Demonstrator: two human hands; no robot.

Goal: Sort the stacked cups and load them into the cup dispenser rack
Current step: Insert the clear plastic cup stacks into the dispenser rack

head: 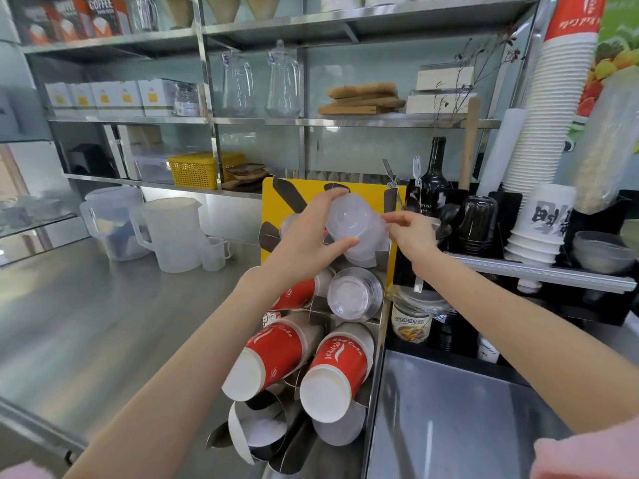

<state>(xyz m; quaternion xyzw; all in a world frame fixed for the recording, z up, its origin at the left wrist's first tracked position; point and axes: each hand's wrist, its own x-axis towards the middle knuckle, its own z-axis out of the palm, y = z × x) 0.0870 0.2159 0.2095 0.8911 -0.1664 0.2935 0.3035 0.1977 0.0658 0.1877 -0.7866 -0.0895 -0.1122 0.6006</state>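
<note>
My left hand (311, 236) grips a stack of frosted clear plastic cups (356, 226), bottoms toward me, at the top right slot of the cup dispenser rack (380, 326). My right hand (411, 233) touches the stack's right side with its fingertips. Below it a slot holds clear cups (352, 293), and beside that a red paper cup stack (301, 293). Lower slots hold two more red-and-white paper cup stacks (269, 357) (332, 375). The bottom left slot (256, 433) looks empty.
A tall stack of white paper cups (549, 133) rises at the right beside black cups (479, 219) and a dark bottle (435, 174). Plastic jugs (173, 233) stand on the steel counter at the left. Shelves with jars and boxes fill the back.
</note>
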